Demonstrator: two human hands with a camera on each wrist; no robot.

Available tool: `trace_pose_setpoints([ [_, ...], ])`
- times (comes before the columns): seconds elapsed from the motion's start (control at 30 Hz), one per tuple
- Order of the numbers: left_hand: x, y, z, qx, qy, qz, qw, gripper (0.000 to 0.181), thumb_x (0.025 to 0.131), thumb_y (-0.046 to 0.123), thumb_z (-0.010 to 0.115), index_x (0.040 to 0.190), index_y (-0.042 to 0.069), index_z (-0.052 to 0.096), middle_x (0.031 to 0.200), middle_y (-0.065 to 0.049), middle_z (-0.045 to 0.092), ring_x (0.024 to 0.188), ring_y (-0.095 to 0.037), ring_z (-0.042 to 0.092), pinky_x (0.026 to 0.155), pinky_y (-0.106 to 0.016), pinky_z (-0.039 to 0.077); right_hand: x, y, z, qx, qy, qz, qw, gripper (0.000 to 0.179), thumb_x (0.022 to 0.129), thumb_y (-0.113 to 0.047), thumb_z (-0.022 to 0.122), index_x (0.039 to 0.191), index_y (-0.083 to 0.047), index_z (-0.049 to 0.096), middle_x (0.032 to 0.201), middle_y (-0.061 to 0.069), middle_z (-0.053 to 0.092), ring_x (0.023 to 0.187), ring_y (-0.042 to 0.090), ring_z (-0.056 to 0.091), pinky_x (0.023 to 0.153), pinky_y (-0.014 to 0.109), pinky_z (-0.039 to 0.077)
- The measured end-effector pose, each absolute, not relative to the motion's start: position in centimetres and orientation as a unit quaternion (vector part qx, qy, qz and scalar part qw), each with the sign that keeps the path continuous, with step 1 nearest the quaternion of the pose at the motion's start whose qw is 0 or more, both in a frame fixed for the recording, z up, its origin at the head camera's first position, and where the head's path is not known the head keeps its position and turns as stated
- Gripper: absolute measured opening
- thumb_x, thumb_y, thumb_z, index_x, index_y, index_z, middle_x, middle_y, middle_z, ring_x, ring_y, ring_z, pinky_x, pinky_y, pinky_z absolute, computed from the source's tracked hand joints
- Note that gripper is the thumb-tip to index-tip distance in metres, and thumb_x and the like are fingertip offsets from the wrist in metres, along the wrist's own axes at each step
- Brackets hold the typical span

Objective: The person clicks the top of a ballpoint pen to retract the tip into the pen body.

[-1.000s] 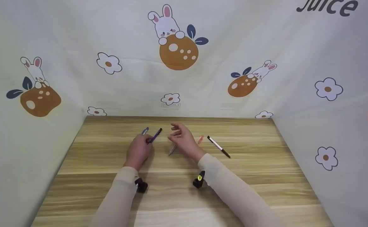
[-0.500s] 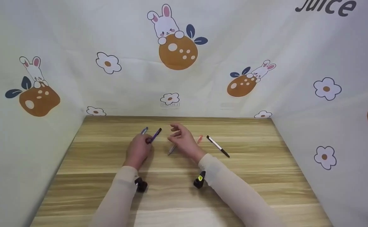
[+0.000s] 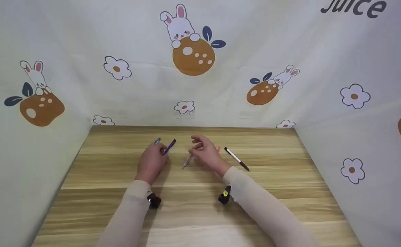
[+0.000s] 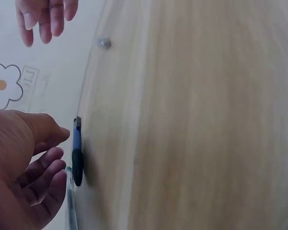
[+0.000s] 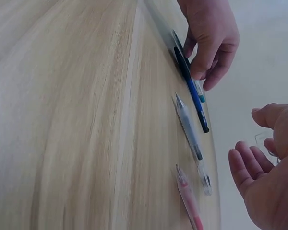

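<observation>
My left hand [image 3: 151, 162] hovers by a blue pen with dark ends [image 3: 169, 147], thumb and fingers loosely bent. In the left wrist view its thumb is close beside the blue pen [image 4: 77, 148] without visibly pinching it. Next to that lies a clear pen with a teal end [image 5: 201, 94], partly behind the left fingers. My right hand [image 3: 208, 155] is held above the table, fingers loosely bent and holding nothing. Under it lie a clear grey-tipped pen [image 5: 188, 125] and a pink-orange pen [image 5: 187, 192], both partly covered in the head view.
A white pen with black ends [image 3: 237, 159] lies to the right of the right hand. The wood-grain table [image 3: 186, 212] meets a pale cloth wall [image 3: 145, 92] printed with rabbits, oranges and flowers. Small black cameras sit at both wrists.
My right hand has shifted a little to the right, baring more of the clear pen. The left hand has drawn slightly off the blue pen, which shows a bit more.
</observation>
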State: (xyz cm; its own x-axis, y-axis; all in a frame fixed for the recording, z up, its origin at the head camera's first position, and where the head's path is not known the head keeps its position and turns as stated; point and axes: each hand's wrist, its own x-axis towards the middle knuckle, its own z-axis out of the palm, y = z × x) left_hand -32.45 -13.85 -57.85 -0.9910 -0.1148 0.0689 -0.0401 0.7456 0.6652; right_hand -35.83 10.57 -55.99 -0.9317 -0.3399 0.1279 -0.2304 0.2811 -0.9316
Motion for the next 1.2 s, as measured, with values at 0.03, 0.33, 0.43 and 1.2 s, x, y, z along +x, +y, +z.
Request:
trace_pose_setpoints([
  [0.03,-32.4,-13.7,-57.8,0.038,-0.931,-0.358,0.056,0.032,0.096,0.011,0.079,0.128,0.006,0.077,0.119,-0.012,0.073,0.107,-0.031,0.071,0.092,-0.051,0.059,-35.8,10.8,-55.9,-0.179,0.801,-0.57,0.048,0.054,0.102,-0.004,0.077,0.152,0.001,0.058,0.136,0.017,0.063,0.117,0.028,0.069,0.101,0.038,0.06],
  [0.33,-32.7,-12.1,-57.7,-0.001,-0.911,-0.411,0.026,0.035,0.096,0.012,0.076,0.13,0.006,0.078,0.12,-0.011,0.074,0.111,-0.028,0.07,0.098,-0.049,0.058,-35.4,12.7,-56.3,-0.185,0.811,-0.553,0.044,0.05,0.103,-0.001,0.075,0.15,0.001,0.059,0.14,0.029,0.06,0.118,0.032,0.069,0.1,0.041,0.06],
  [0.43,-32.6,-11.6,-57.8,-0.015,-0.903,-0.428,0.019,0.035,0.096,0.011,0.077,0.13,0.004,0.077,0.119,-0.012,0.074,0.111,-0.029,0.071,0.099,-0.05,0.059,-35.2,13.3,-56.4,-0.188,0.813,-0.549,0.047,0.049,0.104,-0.004,0.074,0.151,0.001,0.058,0.142,0.029,0.059,0.119,0.033,0.068,0.101,0.043,0.06],
  [1.2,-33.4,-8.2,-58.6,-0.063,-0.907,-0.416,-0.023,0.035,0.099,0.012,0.079,0.133,0.002,0.074,0.122,-0.011,0.072,0.115,-0.027,0.068,0.103,-0.049,0.057,-34.7,16.3,-56.3,-0.157,0.813,-0.559,0.055,0.051,0.104,-0.01,0.076,0.151,-0.001,0.059,0.146,0.03,0.055,0.12,0.03,0.066,0.099,0.039,0.059],
])
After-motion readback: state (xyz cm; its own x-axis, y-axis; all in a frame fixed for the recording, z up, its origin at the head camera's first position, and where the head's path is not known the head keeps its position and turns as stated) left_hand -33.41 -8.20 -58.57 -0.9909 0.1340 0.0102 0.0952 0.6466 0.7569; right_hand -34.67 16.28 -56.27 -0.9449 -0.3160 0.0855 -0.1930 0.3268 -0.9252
